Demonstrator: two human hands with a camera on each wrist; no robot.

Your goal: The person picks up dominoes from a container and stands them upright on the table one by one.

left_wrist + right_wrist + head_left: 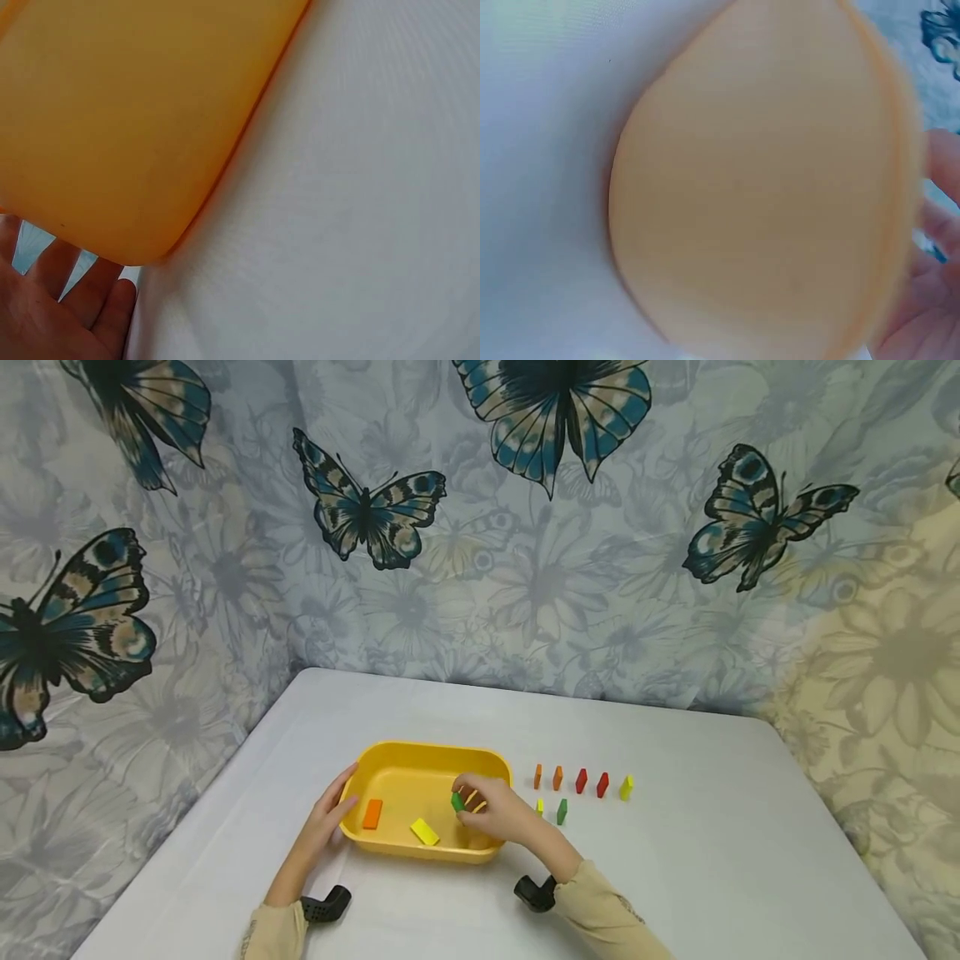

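Observation:
A yellow tray (390, 758) sits on the white table (712, 860). Inside it lie an orange block (372, 813) and a yellow block (424, 832). My right hand (491, 808) reaches over the tray's right side and pinches a green block (457, 802); yellow pieces show under its fingers. My left hand (332, 814) rests with straight fingers against the tray's left wall. The left wrist view shows the tray's outer wall (127, 127) and my left hand (60, 307) beside it. The right wrist view is filled by the tray's wall (765, 187), blurred.
To the right of the tray stands a row of small upright blocks: two orange (557, 777), two red (581, 781), one yellow (626, 787). A green block (562, 812) and a small yellow one (539, 807) stand nearer. A butterfly-print cloth (525, 552) hangs behind the table.

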